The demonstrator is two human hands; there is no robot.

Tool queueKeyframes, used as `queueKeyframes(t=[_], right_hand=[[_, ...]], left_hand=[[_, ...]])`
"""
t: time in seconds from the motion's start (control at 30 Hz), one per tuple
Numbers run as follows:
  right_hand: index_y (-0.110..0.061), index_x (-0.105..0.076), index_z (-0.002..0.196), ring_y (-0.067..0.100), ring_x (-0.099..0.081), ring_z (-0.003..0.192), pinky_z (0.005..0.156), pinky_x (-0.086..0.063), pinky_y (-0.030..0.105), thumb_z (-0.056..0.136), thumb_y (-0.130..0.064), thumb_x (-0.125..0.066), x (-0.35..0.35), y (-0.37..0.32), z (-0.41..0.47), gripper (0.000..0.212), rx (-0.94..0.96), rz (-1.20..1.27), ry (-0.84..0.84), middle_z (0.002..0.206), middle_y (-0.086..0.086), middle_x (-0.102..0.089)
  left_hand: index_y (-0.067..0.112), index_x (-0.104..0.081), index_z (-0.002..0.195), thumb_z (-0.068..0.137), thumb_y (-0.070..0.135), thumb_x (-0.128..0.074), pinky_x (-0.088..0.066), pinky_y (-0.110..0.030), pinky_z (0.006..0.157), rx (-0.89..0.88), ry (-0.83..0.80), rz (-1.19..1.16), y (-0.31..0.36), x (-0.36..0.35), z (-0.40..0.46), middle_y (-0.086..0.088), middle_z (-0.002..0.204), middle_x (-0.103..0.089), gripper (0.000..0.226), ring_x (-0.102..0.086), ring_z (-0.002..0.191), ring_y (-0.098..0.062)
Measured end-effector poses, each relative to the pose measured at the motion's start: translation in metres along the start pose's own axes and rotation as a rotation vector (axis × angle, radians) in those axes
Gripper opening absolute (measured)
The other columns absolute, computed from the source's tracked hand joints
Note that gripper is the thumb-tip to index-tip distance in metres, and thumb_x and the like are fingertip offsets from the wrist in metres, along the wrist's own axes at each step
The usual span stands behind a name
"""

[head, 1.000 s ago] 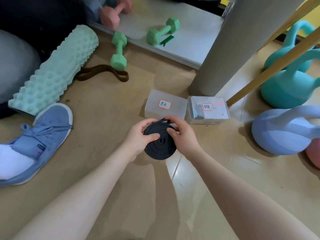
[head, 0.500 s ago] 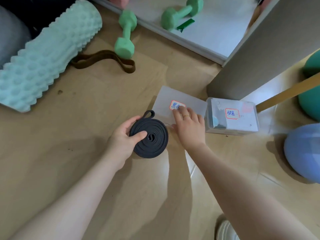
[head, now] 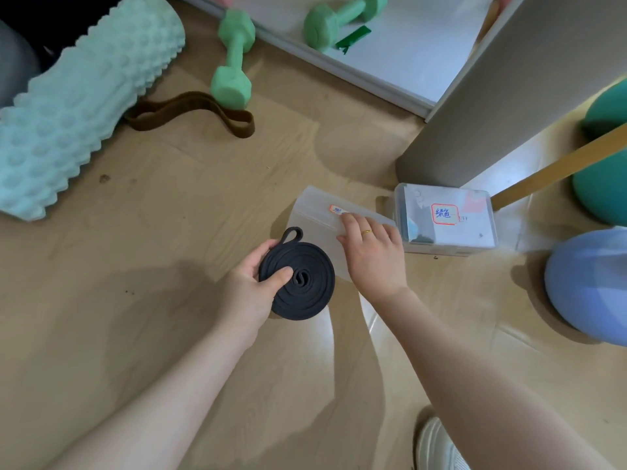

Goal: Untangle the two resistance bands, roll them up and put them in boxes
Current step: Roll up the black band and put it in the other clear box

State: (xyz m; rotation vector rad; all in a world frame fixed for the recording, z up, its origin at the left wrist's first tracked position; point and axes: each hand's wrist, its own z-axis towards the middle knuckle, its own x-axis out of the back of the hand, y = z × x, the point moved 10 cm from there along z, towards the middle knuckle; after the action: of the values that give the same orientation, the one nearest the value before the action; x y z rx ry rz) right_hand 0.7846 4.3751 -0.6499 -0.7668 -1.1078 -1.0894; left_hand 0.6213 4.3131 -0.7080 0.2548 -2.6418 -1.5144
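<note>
My left hand (head: 249,288) grips a black resistance band (head: 298,281) rolled into a flat coil, thumb pressed on its face; a small loop end sticks out at the top. The coil is just above the floor, left of a translucent box (head: 314,212) with a red-edged label. My right hand (head: 371,252) holds this box's lid, fingers on top near the label, thumb at the near edge; the lid looks tilted up. A second labelled box (head: 446,220), closed, stands to the right with dark and teal contents showing through its side.
A brown loop band (head: 190,111) lies on the floor by a mint foam roller (head: 78,106) and a green dumbbell (head: 232,62). A grey column (head: 502,96) stands behind the boxes. Blue (head: 590,286) and teal (head: 604,184) kettlebells sit right. A shoe (head: 437,446) is at the bottom.
My right hand let go of the coil and moved onto the left box's lid. My left hand alone now holds the coil. The camera moved closer and tilted down.
</note>
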Motion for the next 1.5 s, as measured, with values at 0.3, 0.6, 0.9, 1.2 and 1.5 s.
queueKeyframes(t=[0.3, 0.6, 0.9, 1.2, 1.5], right_hand=[[-0.008, -0.059, 0.117, 0.034, -0.056, 0.073, 0.067, -0.038, 0.037, 0.094, -0.028, -0.028, 0.058, 0.032, 0.039, 0.044, -0.108, 0.242, -0.019, 0.086, 0.012, -0.062], [-0.021, -0.047, 0.122, 0.024, -0.04, 0.102, 0.082, -0.03, 0.035, 0.079, -0.022, -0.056, 0.061, 0.008, 0.038, 0.043, 0.053, 0.095, 0.239, 0.121, 0.001, -0.041], [-0.01, -0.057, 0.09, 0.029, -0.054, 0.062, 0.057, -0.03, 0.027, 0.068, 0.004, -0.071, 0.055, 0.036, 0.034, 0.029, 0.036, 0.159, 0.21, 0.073, 0.01, -0.059], [-0.017, -0.017, 0.148, 0.02, -0.006, 0.145, 0.117, -0.002, 0.042, 0.1, -0.044, -0.02, -0.093, 0.033, -0.002, 0.056, -0.15, 0.37, -0.816, 0.158, 0.002, -0.01], [-0.014, -0.018, 0.147, 0.018, -0.023, 0.141, 0.117, 0.004, 0.042, 0.064, -0.076, -0.051, -0.031, -0.003, -0.04, 0.109, 0.294, 0.433, -0.676, 0.155, 0.003, -0.017]], left_hand=[[0.031, -0.056, 0.117, 0.084, 0.001, -0.062, -0.052, -0.017, 0.066, 0.164, -0.108, 0.043, -0.011, 0.015, -0.031, 0.005, 0.109, -0.066, 0.045, -0.062, 0.1, -0.012], [0.036, -0.058, 0.109, 0.083, 0.001, -0.064, -0.047, -0.021, 0.08, 0.048, -0.309, 0.216, 0.04, -0.032, 0.003, 0.009, 0.104, -0.067, 0.044, -0.063, 0.096, -0.009], [0.035, -0.059, 0.109, 0.083, 0.004, -0.065, -0.047, -0.037, 0.094, 0.124, -0.321, 0.348, 0.009, -0.056, 0.025, 0.012, 0.103, -0.064, 0.041, -0.061, 0.104, -0.018], [0.042, -0.058, 0.103, 0.083, 0.01, -0.066, -0.049, -0.036, 0.092, 0.145, -0.325, 0.374, -0.004, -0.055, 0.036, 0.009, 0.104, -0.067, 0.039, -0.062, 0.101, -0.017], [0.035, -0.058, 0.117, 0.084, 0.01, -0.065, -0.047, -0.036, 0.096, 0.15, -0.343, 0.365, -0.001, -0.061, 0.036, 0.004, 0.116, -0.064, 0.042, -0.059, 0.108, -0.016]])
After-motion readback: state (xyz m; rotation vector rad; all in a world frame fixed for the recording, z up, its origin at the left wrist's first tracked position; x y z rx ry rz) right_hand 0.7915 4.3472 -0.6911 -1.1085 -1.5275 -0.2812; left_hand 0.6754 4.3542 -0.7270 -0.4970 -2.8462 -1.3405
